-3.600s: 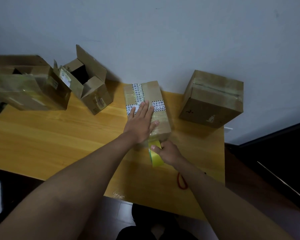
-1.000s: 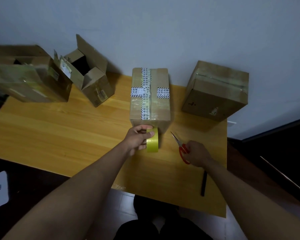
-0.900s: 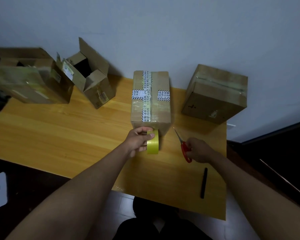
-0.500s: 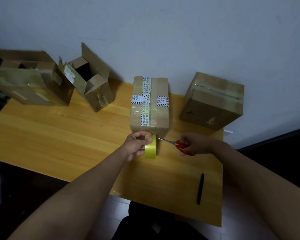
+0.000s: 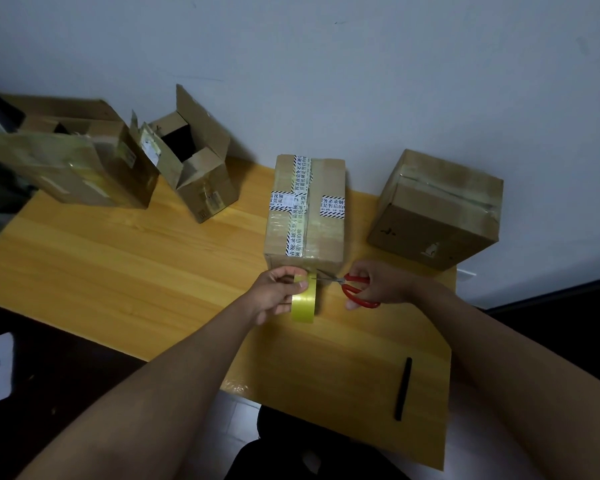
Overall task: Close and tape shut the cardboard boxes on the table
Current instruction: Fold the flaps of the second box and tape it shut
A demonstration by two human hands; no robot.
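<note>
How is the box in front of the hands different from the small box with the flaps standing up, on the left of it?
The middle box is closed, its top flat; the small open box has its flaps raised and shows a dark inside. The middle box has printed black-and-white tape and clear tape across the top; the small open box has no tape holding its flaps shut. The middle box sits square to the viewer; the small open box is turned at an angle. Both are brown cardboard on the wooden table.

Centre frame: a brown cardboard box [image 5: 305,216] bears black-and-white striped tape; beside it a yellow tape roll [image 5: 304,299] and red-handled scissors [image 5: 355,289] on an orange-yellow table [image 5: 118,271].
</note>
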